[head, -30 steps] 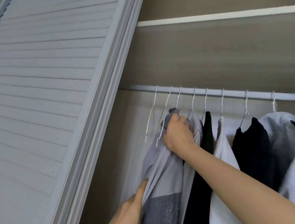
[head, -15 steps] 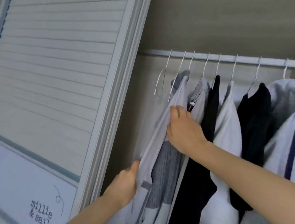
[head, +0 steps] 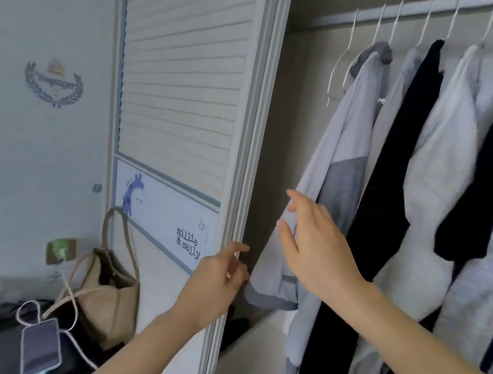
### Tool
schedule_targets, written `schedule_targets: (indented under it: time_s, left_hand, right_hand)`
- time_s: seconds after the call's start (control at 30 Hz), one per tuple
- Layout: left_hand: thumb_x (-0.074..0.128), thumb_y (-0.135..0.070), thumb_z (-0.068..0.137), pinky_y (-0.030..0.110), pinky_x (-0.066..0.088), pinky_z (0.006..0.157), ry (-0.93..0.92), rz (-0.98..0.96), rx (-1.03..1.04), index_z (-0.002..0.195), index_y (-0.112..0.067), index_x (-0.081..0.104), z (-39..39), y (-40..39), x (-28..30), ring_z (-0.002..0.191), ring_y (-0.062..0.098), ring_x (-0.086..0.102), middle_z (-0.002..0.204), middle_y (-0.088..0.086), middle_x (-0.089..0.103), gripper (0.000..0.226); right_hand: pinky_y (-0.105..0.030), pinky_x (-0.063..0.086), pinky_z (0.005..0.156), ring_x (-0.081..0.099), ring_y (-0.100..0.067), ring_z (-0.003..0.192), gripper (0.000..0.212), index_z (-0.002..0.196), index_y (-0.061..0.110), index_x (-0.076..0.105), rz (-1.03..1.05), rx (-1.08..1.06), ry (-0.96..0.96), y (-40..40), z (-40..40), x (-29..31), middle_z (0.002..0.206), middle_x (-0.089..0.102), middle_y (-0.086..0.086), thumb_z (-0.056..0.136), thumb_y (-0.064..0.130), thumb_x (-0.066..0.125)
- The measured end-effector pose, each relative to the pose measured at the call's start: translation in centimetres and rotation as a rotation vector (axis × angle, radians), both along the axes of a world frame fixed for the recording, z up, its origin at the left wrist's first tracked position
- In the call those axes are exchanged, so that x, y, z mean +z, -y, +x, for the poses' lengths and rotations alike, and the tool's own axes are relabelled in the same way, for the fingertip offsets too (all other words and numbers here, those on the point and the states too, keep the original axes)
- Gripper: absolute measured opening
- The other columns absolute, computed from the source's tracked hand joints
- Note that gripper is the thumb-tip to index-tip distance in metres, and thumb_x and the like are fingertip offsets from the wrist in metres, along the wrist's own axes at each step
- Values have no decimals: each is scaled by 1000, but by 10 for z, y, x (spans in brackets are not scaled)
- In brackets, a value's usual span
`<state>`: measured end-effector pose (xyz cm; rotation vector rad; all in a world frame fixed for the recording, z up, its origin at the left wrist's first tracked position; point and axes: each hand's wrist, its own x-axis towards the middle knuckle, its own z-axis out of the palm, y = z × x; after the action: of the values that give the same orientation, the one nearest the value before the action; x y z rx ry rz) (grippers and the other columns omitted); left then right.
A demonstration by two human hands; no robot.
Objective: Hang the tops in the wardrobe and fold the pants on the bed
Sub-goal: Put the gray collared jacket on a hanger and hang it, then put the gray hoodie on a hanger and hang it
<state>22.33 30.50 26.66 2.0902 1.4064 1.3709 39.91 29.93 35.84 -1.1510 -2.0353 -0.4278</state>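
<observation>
Grey hooded top on rail, upper right; right hand open, flat on sleeve, likely smoothing; left hand loosely curled, holding nothing

Beige shoulder bag lower left of frame, strap loop upright against louvred sliding door. Phone bottom left, face up on dark surface, white cable plugged in, running up to wall socket. Giraffe decal and "millie & sally" lettering on door's lower panel. Crest sticker on wall, upper left.
</observation>
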Motion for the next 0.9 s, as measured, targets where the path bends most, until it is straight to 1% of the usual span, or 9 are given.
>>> schedule_targets:
  time_s: [0.07,0.2,0.3,0.37,0.57,0.6,0.67,0.73,0.9]
  left_hand:
    - [49,-21,98,11,47,70,-5,12,119,123,-35,51,-7,43,-11,76,-2,61,82,-14,70,28]
    - [50,-26,99,24,49,69,31,-23,350,121,-33,54,-10,142,-42,73,1,61,77,-12,68,23]
    - [50,-29,99,26,51,65,85,-85,565,115,-41,54,-5,226,-73,71,4,63,74,-12,68,20]
    - [50,-31,98,29,52,65,111,-137,715,117,-38,55,1,287,-94,71,3,62,75,-12,67,21]
    - [49,-34,97,37,53,64,144,-244,1159,112,-40,54,31,484,-139,68,7,61,73,-7,67,17]
    - [48,-33,98,35,53,63,157,-256,1227,110,-42,53,37,509,-144,65,8,62,71,-6,67,16]
    - [48,-30,99,18,48,50,245,-252,1364,102,-46,52,54,570,-160,58,6,63,68,-13,69,17]
    - [49,-28,98,7,43,52,345,-262,1496,101,-45,53,74,628,-179,59,-4,62,67,-20,68,17]
    - [53,-28,96,20,43,61,432,-322,1815,102,-41,55,128,770,-232,61,-5,56,68,-22,64,14]
  right_hand:
    - [-31,47,88,47,-13,116,52,145,19,29,-67,124,-70,25,-6,-22,125,53,3,97,39,38]
    - [-12,39,67,50,-7,103,46,140,24,33,-177,355,-127,82,-19,-72,117,53,9,97,36,43]
    - [-20,44,77,52,-11,106,42,137,20,39,-278,568,-120,136,-31,-109,114,55,9,96,33,44]
    - [-22,41,83,52,-12,107,41,135,17,43,-332,711,-99,174,-41,-130,111,57,8,96,31,45]
    - [-24,41,86,55,-17,99,37,132,12,46,-564,1112,-9,317,-73,-176,106,58,5,97,23,49]
    - [-23,40,87,54,-17,100,37,132,12,46,-586,1170,20,339,-77,-182,103,58,5,97,22,49]
    - [-20,39,83,53,-16,99,37,132,12,46,-616,1295,94,393,-84,-197,99,58,8,97,22,49]
    - [-25,43,82,53,-18,99,35,130,12,47,-647,1398,168,446,-88,-211,99,59,7,97,23,49]
    - [-24,38,83,54,-21,101,35,128,11,49,-711,1605,359,587,-92,-251,99,61,1,95,18,53]
